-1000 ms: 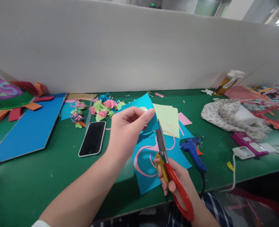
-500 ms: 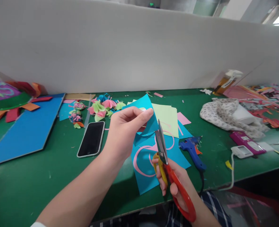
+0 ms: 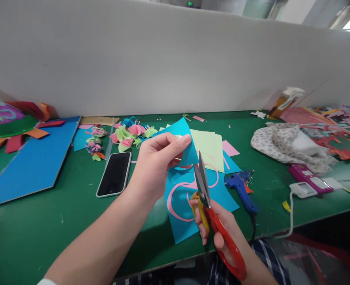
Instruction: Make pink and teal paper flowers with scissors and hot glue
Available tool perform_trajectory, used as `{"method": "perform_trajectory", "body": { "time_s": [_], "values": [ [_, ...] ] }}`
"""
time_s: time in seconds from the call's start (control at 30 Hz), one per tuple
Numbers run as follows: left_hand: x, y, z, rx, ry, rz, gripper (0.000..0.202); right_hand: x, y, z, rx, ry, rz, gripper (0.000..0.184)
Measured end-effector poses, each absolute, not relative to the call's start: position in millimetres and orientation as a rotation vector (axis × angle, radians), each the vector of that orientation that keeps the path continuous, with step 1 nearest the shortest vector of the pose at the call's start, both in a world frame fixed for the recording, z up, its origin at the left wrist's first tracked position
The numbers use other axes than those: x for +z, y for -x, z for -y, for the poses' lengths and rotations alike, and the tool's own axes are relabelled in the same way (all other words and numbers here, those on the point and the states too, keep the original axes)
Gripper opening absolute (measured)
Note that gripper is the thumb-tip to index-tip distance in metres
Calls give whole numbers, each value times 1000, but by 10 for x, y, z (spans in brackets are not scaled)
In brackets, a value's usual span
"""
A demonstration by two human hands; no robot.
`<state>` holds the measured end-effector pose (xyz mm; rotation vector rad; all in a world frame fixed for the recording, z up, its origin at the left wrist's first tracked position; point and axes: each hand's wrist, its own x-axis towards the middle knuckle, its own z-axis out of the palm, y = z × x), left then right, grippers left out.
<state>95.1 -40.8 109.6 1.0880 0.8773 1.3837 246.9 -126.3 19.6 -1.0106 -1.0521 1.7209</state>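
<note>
A small piece of blue paper [image 3: 190,153] is raised above the middle of a green table surface [image 3: 82,217], pinched between the thumb and curled fingers of the left hand [image 3: 158,166]. The right hand [image 3: 225,221], partly closed around the handles, holds red-and-yellow scissors [image 3: 204,190], their blades slightly parted at the paper's lower right corner; whether they touch it is unclear. Beneath, near the surface's front edge, a blue sheet [image 3: 177,233] carries curved pink strips [image 3: 170,204]. Pale green sheets [image 3: 213,148] lie behind it, a blue glue gun [image 3: 242,192] to its right, a phone [image 3: 114,174] to its left. Paper flowers [image 3: 124,134] sit toward the far edge.
</note>
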Motion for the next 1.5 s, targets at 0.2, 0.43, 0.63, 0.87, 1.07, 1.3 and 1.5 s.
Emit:
{"method": "perform_trajectory", "body": {
  "time_s": [0.2,0.43,0.63,0.87,1.07,1.3,1.5],
  "values": [
    [1060,-964,410,1442,-1147,-921,26,202,-2446,1253,1731,1043,1015,63],
    [1049,-1004,468,1562,-1355,-1052,23,181,-2440,1228,1746,1032,936,56],
    [1057,-1018,495,1600,-1453,-1094,23,158,-2439,1224,1739,1012,914,52],
    [1053,-1023,498,1636,-1437,-1115,18,119,-2429,1213,1765,1026,879,54],
    [1056,-1010,487,1589,-1423,-1075,21,172,-2419,1223,1740,1054,888,53],
    [1038,-986,441,1507,-1321,-958,23,174,-2442,1234,1766,984,931,57],
    [1033,-994,453,1499,-1315,-952,23,126,-2454,1238,1735,939,972,75]
  ]
}}
